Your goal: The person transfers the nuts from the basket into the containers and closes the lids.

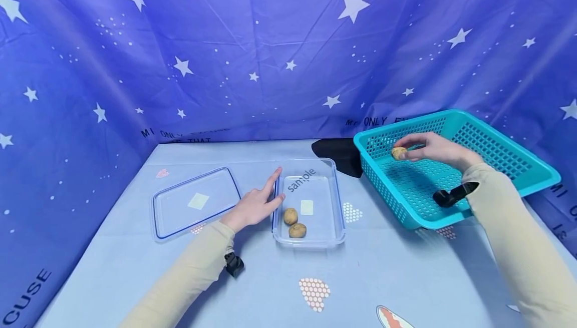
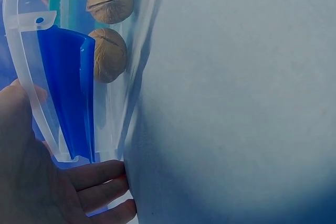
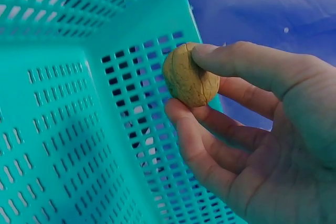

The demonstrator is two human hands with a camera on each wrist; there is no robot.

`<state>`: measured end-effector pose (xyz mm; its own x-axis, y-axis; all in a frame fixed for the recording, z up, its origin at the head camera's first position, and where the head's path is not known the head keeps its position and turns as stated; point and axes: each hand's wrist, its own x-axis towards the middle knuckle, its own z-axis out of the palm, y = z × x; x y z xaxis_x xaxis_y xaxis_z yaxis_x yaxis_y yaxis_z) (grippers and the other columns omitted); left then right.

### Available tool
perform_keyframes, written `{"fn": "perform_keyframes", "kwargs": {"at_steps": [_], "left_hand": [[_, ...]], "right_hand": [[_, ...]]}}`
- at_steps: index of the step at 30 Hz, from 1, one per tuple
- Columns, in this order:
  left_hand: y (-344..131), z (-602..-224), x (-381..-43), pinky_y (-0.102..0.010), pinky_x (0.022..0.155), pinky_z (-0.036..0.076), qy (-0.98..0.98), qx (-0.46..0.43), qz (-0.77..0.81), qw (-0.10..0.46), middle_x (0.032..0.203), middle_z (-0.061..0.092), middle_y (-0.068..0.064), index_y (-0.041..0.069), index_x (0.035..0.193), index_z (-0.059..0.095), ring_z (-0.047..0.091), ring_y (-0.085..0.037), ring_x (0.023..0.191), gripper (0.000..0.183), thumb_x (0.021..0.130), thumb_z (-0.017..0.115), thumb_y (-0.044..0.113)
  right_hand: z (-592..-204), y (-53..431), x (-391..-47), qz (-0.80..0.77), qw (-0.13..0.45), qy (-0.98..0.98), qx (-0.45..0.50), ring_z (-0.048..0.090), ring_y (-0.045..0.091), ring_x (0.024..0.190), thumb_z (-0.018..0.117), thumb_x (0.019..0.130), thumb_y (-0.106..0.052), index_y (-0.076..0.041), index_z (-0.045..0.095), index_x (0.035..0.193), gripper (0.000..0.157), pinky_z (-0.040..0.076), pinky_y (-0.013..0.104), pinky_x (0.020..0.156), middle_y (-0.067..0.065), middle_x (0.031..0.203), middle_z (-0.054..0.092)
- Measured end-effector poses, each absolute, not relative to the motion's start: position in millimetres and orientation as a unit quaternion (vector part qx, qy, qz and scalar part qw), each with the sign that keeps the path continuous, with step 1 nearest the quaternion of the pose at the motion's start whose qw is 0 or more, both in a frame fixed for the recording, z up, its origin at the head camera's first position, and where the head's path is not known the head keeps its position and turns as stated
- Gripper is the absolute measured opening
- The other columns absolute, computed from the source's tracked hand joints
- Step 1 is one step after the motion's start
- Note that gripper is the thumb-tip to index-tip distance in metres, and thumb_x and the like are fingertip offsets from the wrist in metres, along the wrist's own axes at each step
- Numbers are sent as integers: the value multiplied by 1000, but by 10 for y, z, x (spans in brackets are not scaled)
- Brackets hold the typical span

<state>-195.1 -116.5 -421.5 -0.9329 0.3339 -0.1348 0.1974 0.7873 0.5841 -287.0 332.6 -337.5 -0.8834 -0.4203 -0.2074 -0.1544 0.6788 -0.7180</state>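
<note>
Right hand (image 1: 439,148) pinching walnut (image 1: 398,153) over basket (image 1: 451,122) | left hand (image 1: 256,204) unclenched at container (image 1: 321,225)'s left side | lift clear before swinging left

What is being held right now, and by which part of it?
The right hand pinches a round tan walnut by its sides, between thumb and fingers. The left hand just rests against a clear rectangular plastic container.

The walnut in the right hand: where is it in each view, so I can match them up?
Head: right of centre, at mid-height, the walnut is pinched over the turquoise basket.
Left wrist: not visible.
Right wrist: just right of centre, slightly above the middle.
Shared landmark: the turquoise basket, in the head and right wrist views.
</note>
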Motion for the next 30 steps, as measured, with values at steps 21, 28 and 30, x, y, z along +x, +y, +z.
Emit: {"fn": "perform_keyframes", "kwargs": {"at_steps": [21,28,30], "left_hand": [[-1157,-4208,-1957,-36,47,40,938,141,292,121,64,49,-10,36,156,-1,35,-15,45,69,101,40,47],[-1159,-4219,-1958,-34,46,38,939,135,291,126,63,47,-9,42,154,-5,33,-14,45,69,101,39,48],[-1158,-4227,-1963,-33,46,38,939,134,291,126,63,48,-9,43,153,-5,33,-15,45,69,101,40,48]], "right_hand": [[-3121,2997,-2683,-350,138,907,-188,53,28,108,64,95,-23,-5,57,131,41,46,40,84,12,123,58],[-3115,2823,-2626,-370,153,890,-218,56,26,106,66,94,-18,-3,56,131,41,49,39,84,13,122,58],[-3131,2758,-2618,-374,162,884,-230,57,27,106,66,93,-16,-2,56,131,41,50,39,85,13,123,58]]}}
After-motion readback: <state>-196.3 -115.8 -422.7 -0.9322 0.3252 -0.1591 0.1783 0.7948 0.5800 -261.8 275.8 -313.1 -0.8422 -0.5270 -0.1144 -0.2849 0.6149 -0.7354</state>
